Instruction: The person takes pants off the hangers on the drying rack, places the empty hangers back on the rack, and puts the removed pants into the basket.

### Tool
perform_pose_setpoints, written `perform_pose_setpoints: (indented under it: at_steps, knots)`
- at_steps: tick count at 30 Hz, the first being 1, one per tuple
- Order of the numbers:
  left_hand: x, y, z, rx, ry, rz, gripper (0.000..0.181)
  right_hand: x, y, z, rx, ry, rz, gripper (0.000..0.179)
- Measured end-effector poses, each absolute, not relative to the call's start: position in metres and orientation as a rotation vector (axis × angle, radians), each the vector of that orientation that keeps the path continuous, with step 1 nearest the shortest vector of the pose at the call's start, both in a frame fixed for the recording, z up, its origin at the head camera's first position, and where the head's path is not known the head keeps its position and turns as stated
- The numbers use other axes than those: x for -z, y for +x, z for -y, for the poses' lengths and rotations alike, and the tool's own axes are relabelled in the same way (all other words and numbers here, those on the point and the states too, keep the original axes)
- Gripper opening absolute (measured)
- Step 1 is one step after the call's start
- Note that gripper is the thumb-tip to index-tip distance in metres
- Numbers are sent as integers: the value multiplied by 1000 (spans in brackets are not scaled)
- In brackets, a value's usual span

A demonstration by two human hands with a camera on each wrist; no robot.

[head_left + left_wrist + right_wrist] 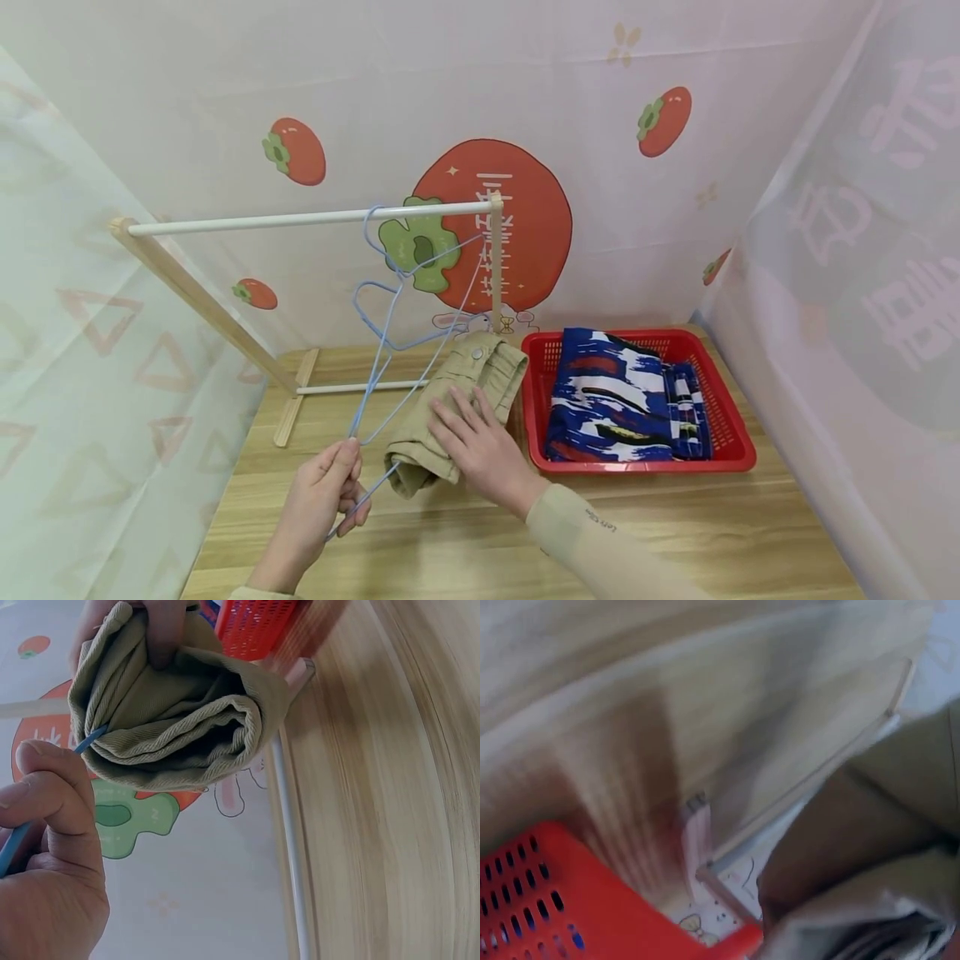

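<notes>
My left hand [322, 492] pinches a blue wire hanger [367, 315] near one of its ends, thumb against fingers. The hanger's lower bar passes into folded khaki trousers [426, 433], and its hook points up and away. Over the trousers lies my right hand [480, 450], fingers across the top. From the left wrist view, that hand grips the cloth from both sides of the fold. The rolled layers of the trousers [180, 742] face the left hand there. Only the trousers' dark, blurred folds [870, 817] show in the right wrist view.
A drying rack with a white rod [247, 222] and wooden posts stands behind the hands. Another blue hanger [375, 212] hangs from the rod. To the right, a red plastic basket [534, 433] holds folded blue, white and red patterned cloth [611, 400]. Everything stands on a wood-grain table [465, 550].
</notes>
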State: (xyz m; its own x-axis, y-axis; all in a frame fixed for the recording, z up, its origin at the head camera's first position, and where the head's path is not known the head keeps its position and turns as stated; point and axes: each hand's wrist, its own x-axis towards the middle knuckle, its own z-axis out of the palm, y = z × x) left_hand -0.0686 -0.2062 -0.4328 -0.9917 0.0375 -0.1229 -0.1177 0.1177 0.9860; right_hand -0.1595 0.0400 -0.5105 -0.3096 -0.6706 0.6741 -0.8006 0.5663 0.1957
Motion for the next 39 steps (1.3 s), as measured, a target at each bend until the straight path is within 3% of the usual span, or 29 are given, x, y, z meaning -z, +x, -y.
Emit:
perform_pose_setpoints:
  at_steps: [9, 39]
  knots:
    - [434, -67, 209, -1997, -82, -2262, 53, 497, -175, -44, -343, 1360, 1961, 29]
    - [420, -74, 202, -1778, -264, -2545, 58, 442, -174, -26, -429, 1160, 1755, 23]
